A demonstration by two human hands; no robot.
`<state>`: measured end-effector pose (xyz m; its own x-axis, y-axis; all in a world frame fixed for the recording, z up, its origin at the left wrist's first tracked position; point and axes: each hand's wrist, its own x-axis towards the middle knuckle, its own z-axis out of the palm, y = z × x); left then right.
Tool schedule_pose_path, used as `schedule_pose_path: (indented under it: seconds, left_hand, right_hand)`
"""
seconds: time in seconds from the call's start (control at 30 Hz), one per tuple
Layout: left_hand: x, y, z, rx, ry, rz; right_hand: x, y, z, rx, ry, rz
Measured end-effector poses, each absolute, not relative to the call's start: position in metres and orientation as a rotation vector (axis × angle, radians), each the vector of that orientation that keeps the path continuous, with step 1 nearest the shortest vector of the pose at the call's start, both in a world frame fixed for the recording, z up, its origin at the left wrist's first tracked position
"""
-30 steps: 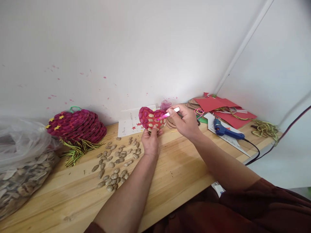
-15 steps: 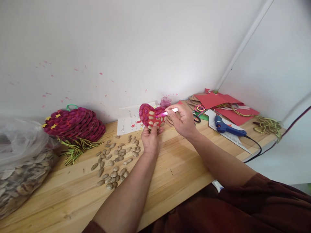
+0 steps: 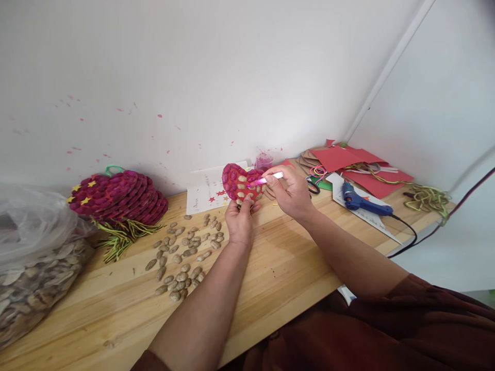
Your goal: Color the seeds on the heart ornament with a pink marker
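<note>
My left hand (image 3: pixel 240 221) grips the bottom tip of a heart-shaped craft (image 3: pixel 238 184) covered in shells, most painted magenta and a few still tan, holding it upright above the wooden table (image 3: pixel 278 263). My right hand (image 3: pixel 292 193) pinches a small white-handled brush (image 3: pixel 270 178) with a pink tip that touches the heart's right side. A small cup of pink paint (image 3: pixel 264 161) stands just behind the heart.
Loose tan shells (image 3: pixel 181 257) lie scattered left of my left arm. A stack of finished magenta hearts (image 3: pixel 119 198) sits at the left, beside a plastic bag of shells (image 3: pixel 31 268). A blue glue gun (image 3: pixel 361 202), red paper (image 3: pixel 348 162) and scissors lie at the right.
The view shifted slightly, so everything sits a little higher in the frame. The brush tip stays on the heart's right side; both hands have barely moved.
</note>
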<state>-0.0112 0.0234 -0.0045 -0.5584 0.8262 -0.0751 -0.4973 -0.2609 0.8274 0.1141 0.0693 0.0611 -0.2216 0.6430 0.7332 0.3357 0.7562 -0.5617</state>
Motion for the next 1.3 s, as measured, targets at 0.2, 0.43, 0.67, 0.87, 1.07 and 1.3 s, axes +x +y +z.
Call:
schedule_pose_path:
  seconds: [0.2,0.43,0.67,0.87,1.07,1.3]
  left_hand:
    - [-0.0102,0.0231,-0.0044,0.474,1.070,1.931]
    - [-0.0111,0.0230,-0.0057,0.466,1.079,1.916]
    - [-0.0112,0.0230,-0.0046,0.457,1.084,1.922]
    - [-0.0106,0.0219,-0.0012,0.447,1.064,1.919]
    - [-0.0100,0.0216,-0.0007,0.445,1.073,1.933]
    - [-0.0093,0.0213,0.0011,0.439,1.056,1.945]
  right_hand:
    - [0.1143,0.0678,0.0610,-0.718,-1.842,0.329]
    - [0.1157,0.0688,0.0625,-0.765,-1.828,0.298]
    - [0.1183,0.0661,0.0661,-0.738,-1.811,0.237]
    - [0.1155,0.0617,0.0653,-0.717,-1.866,0.269]
    - [0.1159,0.0627,0.0638,-0.708,-1.912,0.199]
    - [0.1171,0.0643,0.0602,-0.648,-1.953,0.039]
